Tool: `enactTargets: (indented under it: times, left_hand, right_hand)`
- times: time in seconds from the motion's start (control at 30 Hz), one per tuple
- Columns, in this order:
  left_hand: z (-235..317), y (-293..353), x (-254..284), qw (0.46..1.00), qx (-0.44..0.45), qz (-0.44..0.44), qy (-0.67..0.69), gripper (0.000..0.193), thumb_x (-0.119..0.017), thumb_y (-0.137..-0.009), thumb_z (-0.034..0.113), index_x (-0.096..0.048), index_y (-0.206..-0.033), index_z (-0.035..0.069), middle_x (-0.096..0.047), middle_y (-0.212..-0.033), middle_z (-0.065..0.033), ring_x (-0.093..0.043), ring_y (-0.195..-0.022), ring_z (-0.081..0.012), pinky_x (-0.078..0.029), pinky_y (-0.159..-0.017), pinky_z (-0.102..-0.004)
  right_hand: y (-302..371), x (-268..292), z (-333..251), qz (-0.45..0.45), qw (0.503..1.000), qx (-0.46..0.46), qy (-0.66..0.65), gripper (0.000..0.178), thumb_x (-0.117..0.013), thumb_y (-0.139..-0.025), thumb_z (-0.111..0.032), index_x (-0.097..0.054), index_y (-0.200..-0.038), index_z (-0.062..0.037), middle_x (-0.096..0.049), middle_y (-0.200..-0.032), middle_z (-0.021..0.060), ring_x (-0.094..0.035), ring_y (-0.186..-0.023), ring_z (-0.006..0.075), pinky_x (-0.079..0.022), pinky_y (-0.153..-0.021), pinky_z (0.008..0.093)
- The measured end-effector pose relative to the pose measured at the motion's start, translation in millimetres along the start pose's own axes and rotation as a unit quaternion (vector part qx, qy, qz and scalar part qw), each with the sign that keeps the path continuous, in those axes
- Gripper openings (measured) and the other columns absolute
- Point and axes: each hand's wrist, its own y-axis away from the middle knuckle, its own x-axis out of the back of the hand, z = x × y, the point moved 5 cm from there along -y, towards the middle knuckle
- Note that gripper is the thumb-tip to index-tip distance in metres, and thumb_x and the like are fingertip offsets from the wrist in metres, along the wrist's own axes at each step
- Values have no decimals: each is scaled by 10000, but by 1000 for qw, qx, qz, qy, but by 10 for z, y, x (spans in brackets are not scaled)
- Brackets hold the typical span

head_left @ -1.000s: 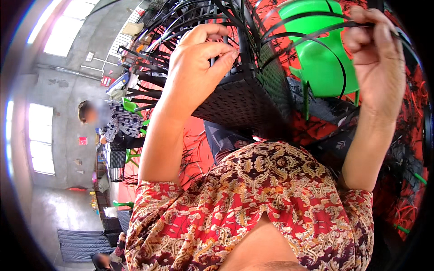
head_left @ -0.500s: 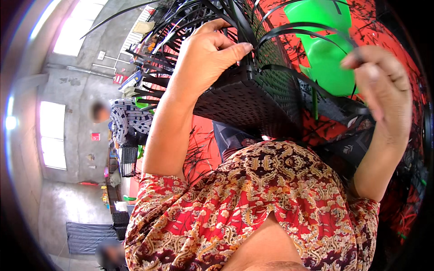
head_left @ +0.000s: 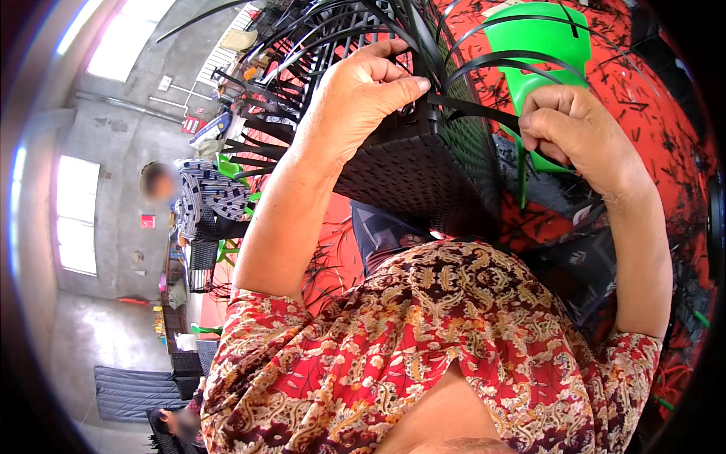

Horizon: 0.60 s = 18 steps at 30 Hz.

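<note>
In front of me stands a black woven basket [head_left: 408, 163], its sides plaited from flat plastic strips. Many loose black strips [head_left: 333, 34] stick up and fan out from its upper edge. My left hand [head_left: 370, 87] is at the basket's near corner, thumb and fingers closed on the strips there; which strip they pinch is partly hidden. My right hand [head_left: 563, 125] is off to the right in a fist round the end of a black plastic strip [head_left: 476, 110], which runs fairly straight from the corner to it.
Beyond my right hand stands a green plastic chair [head_left: 541, 41]. Black strip scraps lie over the red floor [head_left: 620, 166]. At the left, a person in a patterned shirt [head_left: 208, 189] sits near another black woven piece [head_left: 203, 255]; a second person [head_left: 181, 424] shows lower down.
My right hand has moved left and closed into a fist, and the strip from it to the corner now looks straighter. My left hand stays at the corner.
</note>
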Motion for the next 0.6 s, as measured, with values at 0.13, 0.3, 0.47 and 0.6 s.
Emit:
enactTargets:
  times: [0.13,0.3,0.47,0.6]
  left_hand:
    - [-28,-77,-39,989,-19,-45,-141,185,-684,-824,144,-689,-816,-40,-545,-1185,-66,-541,-957,-119,-396,-839,-239]
    - [92,-149,14,980,26,-147,-129,229,-690,-799,232,-678,-718,18,-649,-827,-88,-437,-1222,-247,-311,-980,-349]
    - [57,-159,-18,981,69,-127,-127,222,-701,-786,229,-686,-739,12,-630,-1076,-166,-403,-1273,-264,-287,-1018,-361]
    - [31,-206,-24,980,94,-128,-122,254,-708,-766,251,-680,-733,0,-631,-1062,-151,-451,-1203,-233,-298,-985,-335]
  right_hand:
    - [-47,-7,57,-11,999,-17,-37,214,-528,-795,-190,-561,-646,-40,-377,-475,-56,-305,-421,21,-227,-414,215]
    - [-30,40,22,9,1000,-27,-10,204,-518,-793,-172,-550,-639,-41,-350,-465,-64,-276,-406,23,-198,-398,222]
    - [-22,43,98,-4,999,-29,-27,202,-510,-795,-161,-546,-634,-43,-346,-468,-69,-275,-410,25,-194,-399,223]
    - [2,26,175,1,999,-25,-31,196,-510,-795,-157,-549,-638,-47,-365,-487,-65,-288,-427,21,-200,-407,221]
